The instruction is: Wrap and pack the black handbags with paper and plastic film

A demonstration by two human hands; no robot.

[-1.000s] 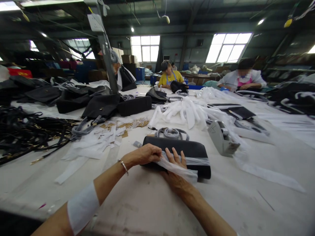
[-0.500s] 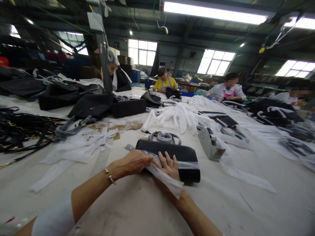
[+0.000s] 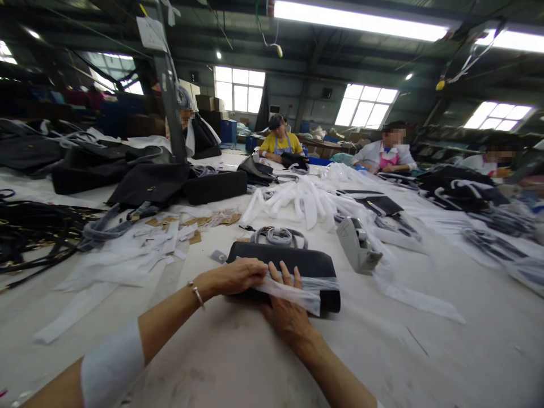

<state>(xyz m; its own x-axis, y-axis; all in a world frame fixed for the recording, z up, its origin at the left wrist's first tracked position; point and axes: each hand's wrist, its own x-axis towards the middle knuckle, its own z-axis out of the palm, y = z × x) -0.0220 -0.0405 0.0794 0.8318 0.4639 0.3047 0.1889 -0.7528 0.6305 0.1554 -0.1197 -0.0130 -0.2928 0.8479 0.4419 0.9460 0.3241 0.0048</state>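
A black handbag [image 3: 312,262] lies on its side on the white table, its grey-wrapped handles [image 3: 278,235] pointing away from me. A translucent white wrapping strip [image 3: 293,294] runs along the bag, and its loose length passes over the fingers of my right hand. My left hand [image 3: 238,276] is closed on the strip at the bag's left part, fingertips pinched together. My right hand [image 3: 289,309] rests on the bag's near side, fingers spread, partly covered by the strip. A bracelet [image 3: 196,294] is on my left wrist.
A tape dispenser [image 3: 360,246] stands right of the bag. White foam strips [image 3: 293,198] are heaped behind it. Black bags [image 3: 148,184] and straps [image 3: 38,232] lie at left, with paper scraps [image 3: 170,241]. Several co-workers, one in a yellow shirt [image 3: 280,141], sit across the table.
The strip's loose end has swung from over my right wrist to the right, across my fingers and the bag. My left hand keeps its grip. The view has shifted slightly.
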